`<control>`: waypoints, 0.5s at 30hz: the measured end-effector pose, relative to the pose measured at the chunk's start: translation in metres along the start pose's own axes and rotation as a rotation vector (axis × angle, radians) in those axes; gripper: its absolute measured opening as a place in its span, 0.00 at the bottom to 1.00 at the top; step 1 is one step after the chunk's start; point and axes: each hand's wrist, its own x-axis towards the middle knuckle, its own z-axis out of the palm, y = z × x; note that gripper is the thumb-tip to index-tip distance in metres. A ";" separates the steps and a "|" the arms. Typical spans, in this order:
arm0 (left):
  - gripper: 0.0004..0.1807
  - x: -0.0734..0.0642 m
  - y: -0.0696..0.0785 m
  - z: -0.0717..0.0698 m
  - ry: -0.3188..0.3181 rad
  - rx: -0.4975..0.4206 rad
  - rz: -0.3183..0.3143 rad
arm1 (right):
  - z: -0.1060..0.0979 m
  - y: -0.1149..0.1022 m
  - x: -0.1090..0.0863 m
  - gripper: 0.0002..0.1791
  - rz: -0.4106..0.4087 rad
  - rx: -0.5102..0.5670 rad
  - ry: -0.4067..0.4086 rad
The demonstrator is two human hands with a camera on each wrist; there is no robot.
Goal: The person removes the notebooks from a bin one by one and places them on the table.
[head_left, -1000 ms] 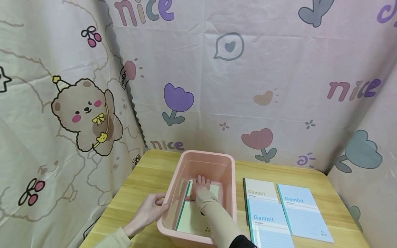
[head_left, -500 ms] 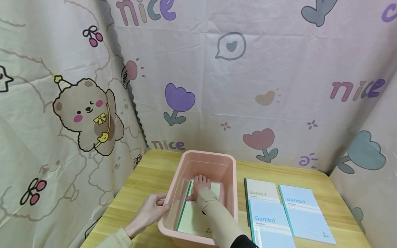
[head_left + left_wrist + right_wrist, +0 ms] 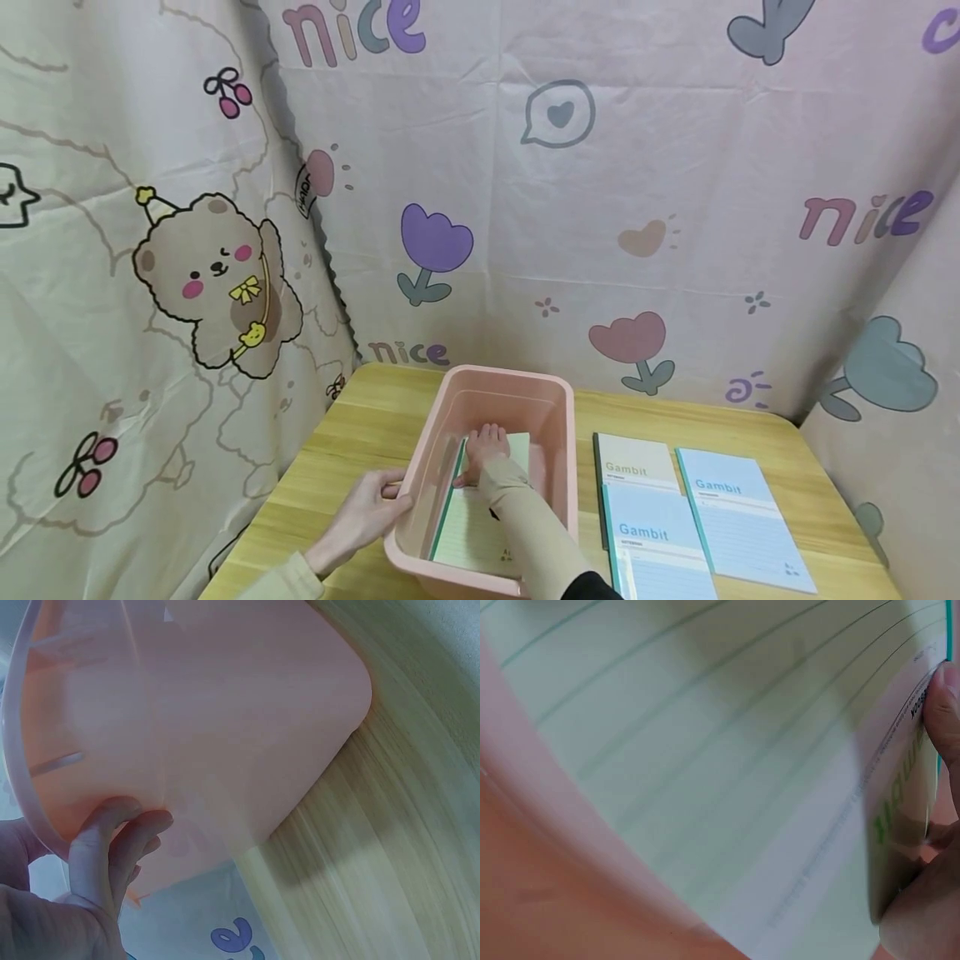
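A pink plastic bin (image 3: 558, 500) stands on the table with a pale green lined notebook (image 3: 476, 529) lying inside it. My left hand (image 3: 367, 510) holds the bin's left rim, thumb on top and fingers against the outer wall (image 3: 202, 750) in the left wrist view. Reaching into the bin, my right hand (image 3: 487, 454) is at the notebook's far end, with the thumb on the cover near the green spine. In the right wrist view, the notebook's cover (image 3: 727, 750) bends beside the fingers (image 3: 922, 907), which grip its end edge.
To the bin's right lie a blue notebook (image 3: 656, 533) overlapping a white, dark-spined notebook (image 3: 637, 458), and another blue notebook (image 3: 750, 517) beside them. The wooden table (image 3: 375, 417) meets a patterned cloth (image 3: 525, 208) at the back; another hangs at left.
The far right corner of the notebook in the bin has shifted slightly up in the head view. Both hands keep nearly the same places; the head view drifts slightly.
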 end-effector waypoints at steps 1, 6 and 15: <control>0.30 0.000 0.000 0.000 -0.003 -0.004 0.004 | -0.001 0.001 0.000 0.49 -0.003 0.006 0.001; 0.30 -0.001 -0.001 0.001 -0.015 -0.026 0.024 | -0.002 0.005 0.001 0.49 -0.002 0.056 0.020; 0.30 -0.001 -0.002 0.002 0.005 0.000 0.008 | -0.010 0.006 0.002 0.48 0.040 0.023 0.111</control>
